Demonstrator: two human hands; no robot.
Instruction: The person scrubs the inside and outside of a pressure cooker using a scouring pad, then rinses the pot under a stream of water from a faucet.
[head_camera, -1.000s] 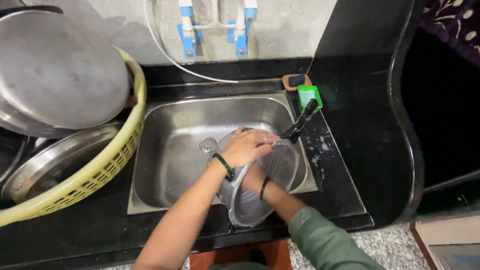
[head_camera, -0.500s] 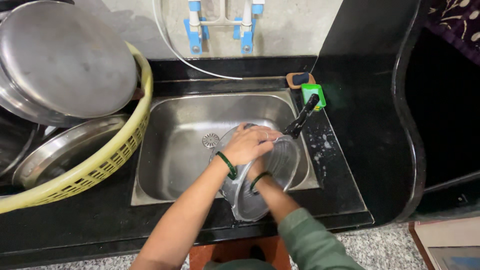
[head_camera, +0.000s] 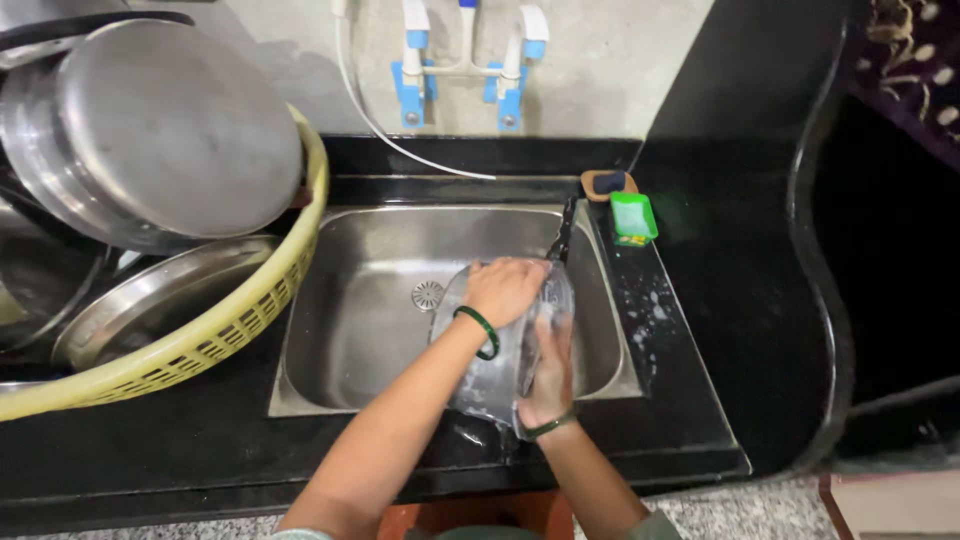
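- The person's left hand (head_camera: 503, 290) lay spread, palm down, on the upper part of a steel pan (head_camera: 505, 345), the fingers curled over its far rim and pressing on it.
- The right hand (head_camera: 548, 375) gripped the near right edge of the same pan, fingers wrapped along the rim, wet with suds.
- The pan was tilted on its side over the right half of the steel sink (head_camera: 365, 300), its lower edge reaching past the sink's front lip; a black handle (head_camera: 560, 235) stuck up from it toward the back right corner.
- Each wrist wore a dark green bangle.
- The round drain (head_camera: 427, 295) showed just left of the pan.
- On the black bench (head_camera: 740, 300), near the sink's back right corner, sat a green soap dish (head_camera: 634, 217) and, just behind it, a small orange-rimmed holder (head_camera: 607, 184).
- Soap flecks dotted the bench to the right of the sink.
- A yellow basket (head_camera: 230, 330) stood left of the sink, holding large steel pots and plates.
- Blue-and-white taps (head_camera: 465, 60) were fixed to the wall above the sink, a thin white hose hanging from them.
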